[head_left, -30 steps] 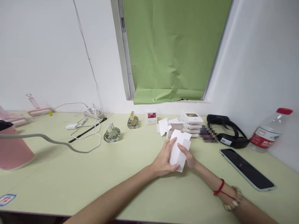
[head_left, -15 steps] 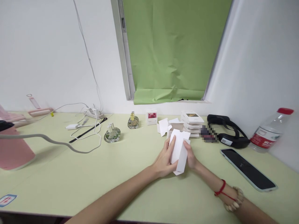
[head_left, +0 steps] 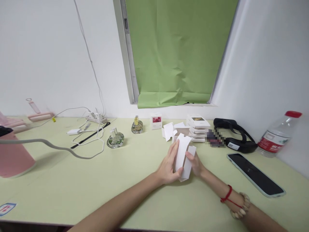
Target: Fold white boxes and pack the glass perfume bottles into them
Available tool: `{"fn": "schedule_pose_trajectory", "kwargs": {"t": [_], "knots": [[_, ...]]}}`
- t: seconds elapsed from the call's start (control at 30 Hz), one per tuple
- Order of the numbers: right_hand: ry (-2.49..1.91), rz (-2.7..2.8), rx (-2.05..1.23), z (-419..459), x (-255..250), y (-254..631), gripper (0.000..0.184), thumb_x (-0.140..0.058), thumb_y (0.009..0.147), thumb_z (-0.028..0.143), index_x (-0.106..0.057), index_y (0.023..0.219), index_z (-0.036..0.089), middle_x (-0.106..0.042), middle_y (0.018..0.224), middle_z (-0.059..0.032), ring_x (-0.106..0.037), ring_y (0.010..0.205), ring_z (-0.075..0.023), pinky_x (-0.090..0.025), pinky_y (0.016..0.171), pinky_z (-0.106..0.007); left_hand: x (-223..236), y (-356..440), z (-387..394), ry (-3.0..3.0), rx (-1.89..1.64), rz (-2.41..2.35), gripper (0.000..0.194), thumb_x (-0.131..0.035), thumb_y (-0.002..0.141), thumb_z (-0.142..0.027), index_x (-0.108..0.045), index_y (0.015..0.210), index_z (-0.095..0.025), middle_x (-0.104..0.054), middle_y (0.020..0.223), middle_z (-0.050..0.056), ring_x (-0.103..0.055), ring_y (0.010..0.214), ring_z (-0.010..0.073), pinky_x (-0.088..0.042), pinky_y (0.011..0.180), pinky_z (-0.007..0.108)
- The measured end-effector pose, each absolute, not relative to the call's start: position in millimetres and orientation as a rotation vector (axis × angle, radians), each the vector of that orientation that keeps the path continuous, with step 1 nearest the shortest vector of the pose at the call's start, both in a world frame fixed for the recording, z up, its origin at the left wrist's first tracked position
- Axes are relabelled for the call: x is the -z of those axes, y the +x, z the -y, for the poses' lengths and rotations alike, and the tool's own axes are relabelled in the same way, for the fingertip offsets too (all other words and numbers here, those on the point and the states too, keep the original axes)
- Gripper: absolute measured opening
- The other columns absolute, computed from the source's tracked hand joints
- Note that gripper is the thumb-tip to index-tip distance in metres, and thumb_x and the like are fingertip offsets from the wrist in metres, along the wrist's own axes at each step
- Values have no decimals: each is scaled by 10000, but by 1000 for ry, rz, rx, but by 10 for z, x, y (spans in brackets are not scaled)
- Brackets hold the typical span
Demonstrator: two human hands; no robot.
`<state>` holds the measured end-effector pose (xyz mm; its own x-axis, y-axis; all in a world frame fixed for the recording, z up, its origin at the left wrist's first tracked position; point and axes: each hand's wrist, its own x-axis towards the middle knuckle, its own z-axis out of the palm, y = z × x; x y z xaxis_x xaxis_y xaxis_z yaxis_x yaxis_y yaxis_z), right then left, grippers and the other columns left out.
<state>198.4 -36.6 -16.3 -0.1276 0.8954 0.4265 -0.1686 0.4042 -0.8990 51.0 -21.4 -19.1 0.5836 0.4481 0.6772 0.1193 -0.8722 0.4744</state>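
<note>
Both of my hands grip a white cardboard box [head_left: 181, 154] above the table, tilted, with its flaps loose at the top end. My left hand [head_left: 168, 166] wraps its left side, thumb across the lower front. On the other side, my right hand [head_left: 196, 162] is closed around the box, its thumb pressing at the edge of a narrow panel. Just beyond the box lie white cardboard pieces [head_left: 169, 131], beside a stack of flat white boxes [head_left: 198, 121]. A small white box with a red picture [head_left: 156, 122] stands behind.
Two glass perfume bottles [head_left: 115, 139] stand left of my hands. At right lie a phone [head_left: 254, 174] and a black strapped device [head_left: 241, 145], with a water bottle [head_left: 275, 138] by the wall. White cables [head_left: 100, 146] and a pink container [head_left: 15, 154] are at left.
The box has turned slightly in my hands, and a gap now shows between its wide face and the narrow side panel. My right thumb has moved left and down a little.
</note>
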Motion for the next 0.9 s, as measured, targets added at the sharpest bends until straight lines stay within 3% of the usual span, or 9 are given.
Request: {"fn": "schedule_pose_trajectory", "kwargs": {"t": [0.3, 0.43, 0.67, 0.8, 0.9], "knots": [[-676, 1467, -1005, 354, 149, 1999, 356, -531, 776, 512, -486, 874, 172, -579, 769, -61, -555, 628, -176, -463, 541, -300, 229, 478, 201, 2457, -1125, -438, 823, -439, 825, -455, -8, 1444, -125, -29, 1446, 116, -61, 1334, 276, -203, 1084, 429], [-635, 1493, -983, 350, 161, 2000, 356, -549, 771, 488, -454, 925, 182, -573, 789, -56, -557, 636, -163, -460, 526, -270, 237, 469, 184, 2472, -1129, -417, 822, -441, 829, -451, -2, 1444, -129, -26, 1448, 106, -56, 1335, 273, -178, 1100, 411], [-677, 1500, -882, 330, 158, 2013, 505, -571, 759, 417, -394, 1168, 179, -574, 984, -100, -564, 796, -200, -470, 670, -331, 207, 472, 190, 2460, -1154, -496, 771, -448, 824, -452, -100, 1447, -161, -45, 1450, 81, -58, 1340, 250, -157, 1109, 368], [-677, 1430, -963, 344, 154, 2021, 483, -571, 744, 478, -451, 1083, 155, -578, 960, -116, -566, 820, -230, -459, 679, -346, 173, 485, 190, 2467, -1178, -420, 812, -437, 786, -534, -150, 1442, -152, -27, 1449, 91, -43, 1338, 272, -168, 1098, 378], [-600, 1254, -1182, 354, 128, 2017, 636, -559, 728, 524, -375, 1222, 167, -516, 1155, -136, -523, 1012, -273, -436, 820, -389, 161, 485, 194, 2510, -1147, -363, 873, -482, 729, -560, -172, 1438, -155, 22, 1448, 99, -73, 1332, 292, -220, 1076, 372]]}}
